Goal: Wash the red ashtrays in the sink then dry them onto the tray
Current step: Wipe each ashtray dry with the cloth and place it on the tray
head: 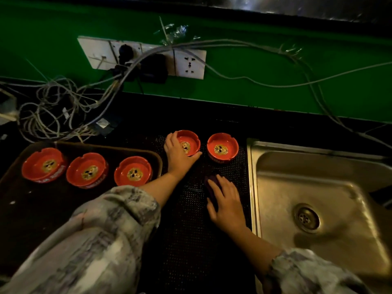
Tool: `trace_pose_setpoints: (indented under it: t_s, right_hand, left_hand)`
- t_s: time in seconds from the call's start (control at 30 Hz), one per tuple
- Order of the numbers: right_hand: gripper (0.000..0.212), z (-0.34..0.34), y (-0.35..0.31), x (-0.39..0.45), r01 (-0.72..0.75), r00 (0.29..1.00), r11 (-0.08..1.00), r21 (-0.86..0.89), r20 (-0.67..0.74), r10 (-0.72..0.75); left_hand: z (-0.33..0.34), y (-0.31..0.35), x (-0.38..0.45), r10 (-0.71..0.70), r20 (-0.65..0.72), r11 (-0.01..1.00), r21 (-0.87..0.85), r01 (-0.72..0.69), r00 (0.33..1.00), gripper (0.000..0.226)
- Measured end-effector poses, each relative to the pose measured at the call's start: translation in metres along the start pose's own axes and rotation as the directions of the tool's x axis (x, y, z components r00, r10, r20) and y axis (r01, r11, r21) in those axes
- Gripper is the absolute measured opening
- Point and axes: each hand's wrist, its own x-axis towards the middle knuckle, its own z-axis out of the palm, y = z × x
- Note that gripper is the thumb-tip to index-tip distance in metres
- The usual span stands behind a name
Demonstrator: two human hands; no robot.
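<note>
right hand lies flat, fingers straight, on a dark cloth at the mat's near-mid part, just left of the sink edge. farther back, left hand has its grip curled round the near-left rim of one red ashtray, so it's the closer hand for lifting; tray lies to its left. second ashtray stands just right of it, nr the sink's far-left corner, untouched. three more ashtrays line the tray's far side. all round, glossy red, notched rims, skull print inside.
</note>
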Motion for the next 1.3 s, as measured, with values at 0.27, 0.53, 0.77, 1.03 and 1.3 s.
trace_pose_setpoints:
  t_s: [0.27,0.53,0.77,1.03,1.3]
  right_hand:
    - [0.064,0.001,0.002,0.001,0.005,1.000,0.999,0.051,0.011,-0.006]
    - [0.064,-0.003,-0.002,-0.001,-0.052,0.999,0.985,0.165,0.015,0.051]
    - [0.059,-0.003,-0.002,0.001,-0.085,0.996,0.971,0.223,0.034,0.080]
    - [0.060,-0.008,-0.003,-0.001,-0.065,0.998,0.962,0.267,0.032,0.058]
    - [0.055,-0.030,0.005,-0.014,-0.018,1.000,0.843,0.538,0.019,0.009]
  left_hand:
    - [-0.008,-0.003,-0.014,0.011,-0.073,0.994,-0.104,-0.019,0.997,0.119]
    - [-0.029,-0.018,-0.114,0.031,0.009,0.988,-0.153,-0.029,0.999,0.125]
    - [-0.034,-0.032,-0.205,0.046,0.017,0.992,-0.121,-0.043,0.999,0.127]
    - [-0.037,-0.035,-0.262,0.049,0.051,0.988,-0.146,-0.041,0.997,0.130]
    - [-0.038,-0.037,-0.277,0.062,0.055,0.996,-0.070,-0.058,0.997,0.137]
